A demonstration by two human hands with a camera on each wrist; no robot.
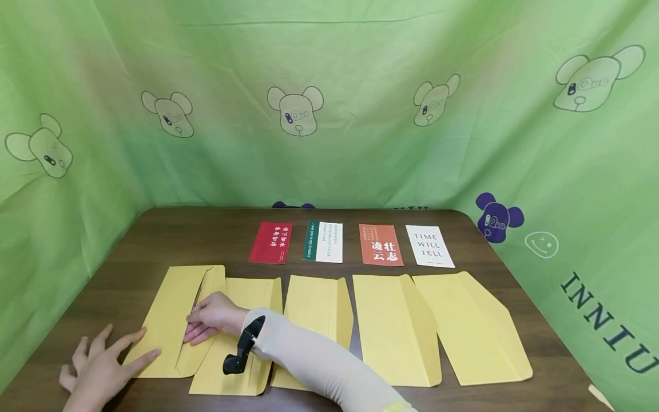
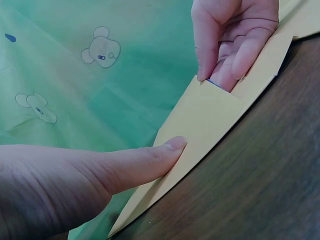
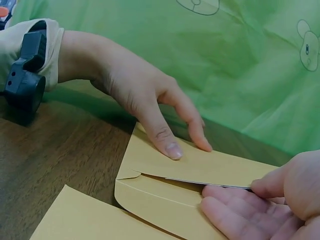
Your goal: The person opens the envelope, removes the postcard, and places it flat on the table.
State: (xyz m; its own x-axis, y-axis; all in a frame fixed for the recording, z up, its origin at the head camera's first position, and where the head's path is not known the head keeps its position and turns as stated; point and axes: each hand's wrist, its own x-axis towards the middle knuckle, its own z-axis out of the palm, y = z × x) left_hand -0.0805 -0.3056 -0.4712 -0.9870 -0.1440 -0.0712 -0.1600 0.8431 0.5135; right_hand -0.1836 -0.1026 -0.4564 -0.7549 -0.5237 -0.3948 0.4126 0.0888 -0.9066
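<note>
At the table's left, the leftmost yellow envelope (image 1: 170, 320) lies with its flap opened to the right. My left hand (image 1: 100, 363) is spread over its near left edge, thumb and index finger resting on the paper. My right hand (image 1: 213, 317) is at the envelope's mouth. There its thumb and fingers pinch a card (image 3: 235, 187), of which only a thin edge shows; the rest is hidden inside. In the left wrist view, the right hand's fingers (image 2: 235, 55) reach into the mouth beside a dark blue strip of that edge.
Several more yellow envelopes (image 1: 396, 326) lie in a row to the right, flaps unfolded. Behind them are a red card (image 1: 270, 243), a green-and-white card (image 1: 323, 241), an orange card (image 1: 381, 245) and a white card (image 1: 429, 246). A green printed cloth (image 1: 329, 160) surrounds the table.
</note>
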